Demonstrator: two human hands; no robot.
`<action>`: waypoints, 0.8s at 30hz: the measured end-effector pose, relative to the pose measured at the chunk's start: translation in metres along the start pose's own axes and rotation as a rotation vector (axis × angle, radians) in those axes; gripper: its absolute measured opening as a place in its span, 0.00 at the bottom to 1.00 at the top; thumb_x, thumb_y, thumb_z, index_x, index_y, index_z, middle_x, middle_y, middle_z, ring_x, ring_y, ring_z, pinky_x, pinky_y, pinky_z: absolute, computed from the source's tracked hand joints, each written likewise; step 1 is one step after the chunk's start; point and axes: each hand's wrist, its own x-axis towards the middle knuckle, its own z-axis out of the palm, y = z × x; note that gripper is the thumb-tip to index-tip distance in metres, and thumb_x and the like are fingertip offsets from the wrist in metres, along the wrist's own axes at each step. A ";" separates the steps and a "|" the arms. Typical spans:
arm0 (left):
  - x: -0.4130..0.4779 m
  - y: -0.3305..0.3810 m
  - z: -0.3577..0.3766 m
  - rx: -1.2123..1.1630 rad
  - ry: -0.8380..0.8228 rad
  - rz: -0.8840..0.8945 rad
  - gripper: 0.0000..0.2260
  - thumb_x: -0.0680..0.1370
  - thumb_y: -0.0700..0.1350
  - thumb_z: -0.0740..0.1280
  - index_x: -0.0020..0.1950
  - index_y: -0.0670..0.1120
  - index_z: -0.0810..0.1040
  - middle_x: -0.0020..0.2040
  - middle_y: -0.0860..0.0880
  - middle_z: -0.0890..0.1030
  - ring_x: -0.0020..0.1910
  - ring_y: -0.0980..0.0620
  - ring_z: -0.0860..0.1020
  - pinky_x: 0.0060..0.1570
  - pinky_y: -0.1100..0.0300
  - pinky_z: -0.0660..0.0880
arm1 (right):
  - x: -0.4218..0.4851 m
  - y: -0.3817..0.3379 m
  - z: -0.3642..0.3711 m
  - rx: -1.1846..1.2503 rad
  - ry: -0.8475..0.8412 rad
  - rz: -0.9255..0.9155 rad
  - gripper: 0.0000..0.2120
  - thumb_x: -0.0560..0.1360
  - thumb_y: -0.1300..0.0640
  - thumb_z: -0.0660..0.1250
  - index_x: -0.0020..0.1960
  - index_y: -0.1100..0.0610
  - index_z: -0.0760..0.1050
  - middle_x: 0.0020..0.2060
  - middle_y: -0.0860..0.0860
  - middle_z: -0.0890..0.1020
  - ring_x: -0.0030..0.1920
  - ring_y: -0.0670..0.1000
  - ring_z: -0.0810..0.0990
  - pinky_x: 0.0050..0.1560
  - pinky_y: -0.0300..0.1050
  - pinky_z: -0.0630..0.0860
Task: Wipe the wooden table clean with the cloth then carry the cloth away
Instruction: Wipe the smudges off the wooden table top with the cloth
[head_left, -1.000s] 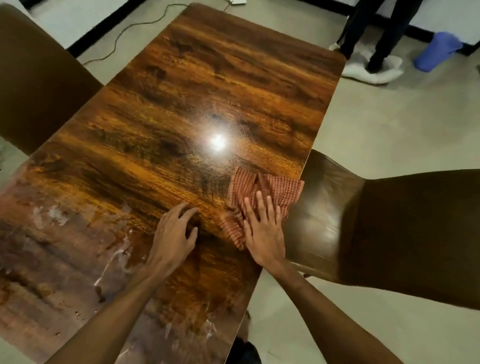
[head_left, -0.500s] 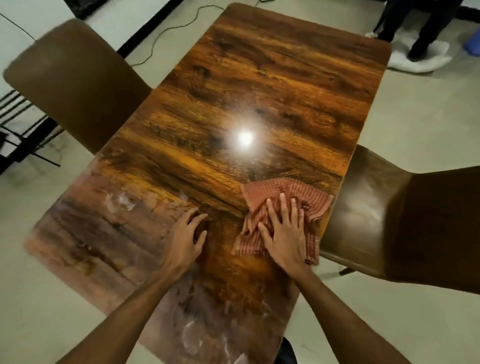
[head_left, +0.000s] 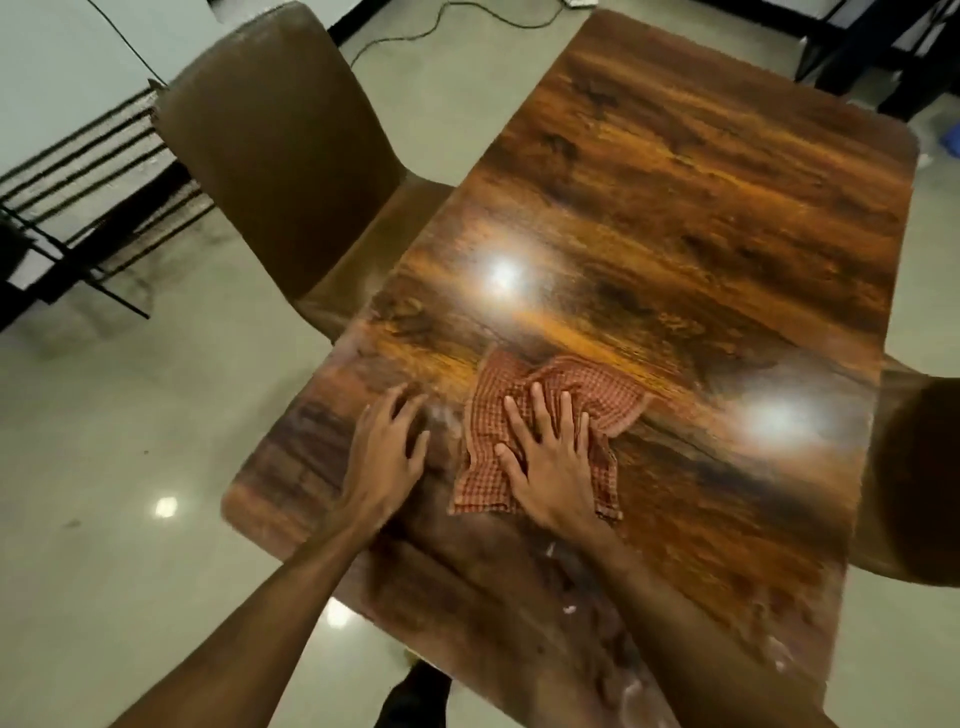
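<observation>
Wooden table: glossy dark-grained top, whitish smears near its near edge. Red-checked cloth: rumpled, lying on the tabletop towards the near left corner, pressed flat under the right hand, fingers straight and spread. Left hand: just beside the cloth, loosely splayed fingers resting on bare wood; brown chair at the table's left edge.

Cloth partly hidden under right hand, right chair cut off

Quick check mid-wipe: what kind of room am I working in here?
Probably an indoor dining area: a long wooden table with a brown chair pulled up at its side, standing on a glossy floor.
</observation>
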 end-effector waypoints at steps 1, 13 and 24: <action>0.001 -0.012 -0.006 0.007 -0.002 -0.021 0.20 0.80 0.47 0.66 0.72 0.46 0.74 0.74 0.44 0.71 0.73 0.43 0.68 0.74 0.46 0.64 | 0.014 -0.003 -0.002 0.019 -0.008 0.001 0.31 0.85 0.36 0.50 0.85 0.41 0.47 0.85 0.49 0.42 0.83 0.62 0.37 0.81 0.69 0.41; 0.021 -0.091 -0.032 -0.160 0.124 -0.158 0.18 0.81 0.44 0.65 0.71 0.44 0.76 0.72 0.44 0.74 0.72 0.43 0.71 0.72 0.44 0.68 | 0.141 -0.092 0.005 -0.024 -0.005 -0.068 0.30 0.84 0.34 0.41 0.84 0.39 0.42 0.85 0.48 0.39 0.83 0.62 0.36 0.78 0.68 0.30; 0.025 -0.129 -0.067 -0.195 0.205 -0.168 0.17 0.82 0.45 0.63 0.72 0.46 0.74 0.73 0.46 0.73 0.73 0.47 0.69 0.73 0.50 0.66 | 0.131 -0.199 0.034 -0.125 -0.024 -0.336 0.29 0.86 0.41 0.42 0.85 0.46 0.50 0.85 0.50 0.47 0.84 0.61 0.44 0.79 0.73 0.46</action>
